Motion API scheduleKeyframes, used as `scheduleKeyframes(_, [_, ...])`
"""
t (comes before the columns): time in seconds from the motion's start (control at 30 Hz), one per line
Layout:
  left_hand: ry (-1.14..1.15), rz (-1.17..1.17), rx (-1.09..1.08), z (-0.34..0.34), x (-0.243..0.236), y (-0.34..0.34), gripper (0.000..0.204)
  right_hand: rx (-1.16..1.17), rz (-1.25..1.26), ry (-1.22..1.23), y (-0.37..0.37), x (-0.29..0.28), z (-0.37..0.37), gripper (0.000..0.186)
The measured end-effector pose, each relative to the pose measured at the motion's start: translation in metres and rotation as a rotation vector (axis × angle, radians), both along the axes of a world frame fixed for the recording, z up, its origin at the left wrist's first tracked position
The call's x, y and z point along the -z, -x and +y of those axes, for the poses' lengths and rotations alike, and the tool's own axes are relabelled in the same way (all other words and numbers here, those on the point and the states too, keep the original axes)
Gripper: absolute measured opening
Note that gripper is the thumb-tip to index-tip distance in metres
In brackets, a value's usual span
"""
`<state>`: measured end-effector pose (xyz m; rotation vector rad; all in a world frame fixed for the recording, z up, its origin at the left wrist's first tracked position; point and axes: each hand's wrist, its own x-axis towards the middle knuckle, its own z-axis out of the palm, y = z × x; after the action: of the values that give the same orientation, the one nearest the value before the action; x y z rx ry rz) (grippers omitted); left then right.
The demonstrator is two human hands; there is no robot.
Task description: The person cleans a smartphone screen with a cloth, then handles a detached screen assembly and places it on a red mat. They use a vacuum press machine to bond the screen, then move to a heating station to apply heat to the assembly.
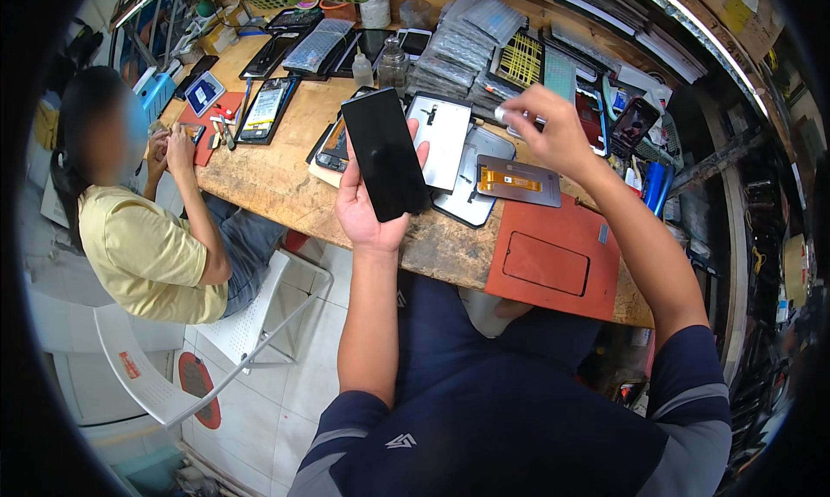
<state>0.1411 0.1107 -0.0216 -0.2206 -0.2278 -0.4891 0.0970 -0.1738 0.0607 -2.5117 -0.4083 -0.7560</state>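
My left hand [373, 210] is closed around a black phone screen [383, 151], holding it tilted above the front edge of the workbench, dark glossy face up. Whether it has a phone body behind it is hidden. To its right my right hand [553, 130] is raised with fingertips pinched on a small white wad [501, 114], too small to name more exactly. Below that hand lies a grey display panel [523, 183] with an orange flex cable. It overlaps a white tablet panel [475, 173]; a white panel with a black connector [439, 138] lies beside it.
A red mat [553, 229] bearing a thin black phone frame [590, 277] overhangs the bench's front edge. Bubble-wrapped packs [462, 43], a glass bottle [392, 65] and an opened phone [268, 110] stand farther back. A co-worker [143, 246] sits at the left, hands on small parts.
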Motion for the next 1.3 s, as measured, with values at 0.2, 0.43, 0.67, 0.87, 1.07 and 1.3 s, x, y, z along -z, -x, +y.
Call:
scheduleKeyframes(0.2, [0.006, -0.065, 0.005, -0.005, -0.003, 0.002, 0.054, 0.254, -0.246, -0.131, -0.048, -0.031, -0.033, 0.015])
scheduleKeyframes(0.43, [0.054, -0.097, 0.023, -0.005, -0.005, 0.001, 0.053, 0.239, -0.221, -0.137, -0.062, -0.026, -0.034, 0.015])
scheduleKeyframes(0.67, [0.044, 0.004, 0.050, -0.003, -0.009, 0.003, 0.052, 0.250, -0.218, -0.086, -0.060, -0.020, -0.035, 0.014])
scheduleKeyframes(0.87, [-0.006, -0.070, 0.017, -0.008, -0.007, 0.006, 0.061, 0.221, -0.194, -0.114, -0.052, -0.027, -0.012, 0.012])
scheduleKeyframes(1.07, [-0.059, -0.215, 0.049, -0.021, -0.008, 0.013, 0.074, -0.164, -0.373, 0.120, -0.041, -0.040, 0.065, 0.010])
scheduleKeyframes(1.3, [-0.015, -0.125, 0.120, -0.026, -0.001, 0.020, 0.079, -0.228, -0.368, 0.261, -0.057, -0.037, 0.116, 0.007])
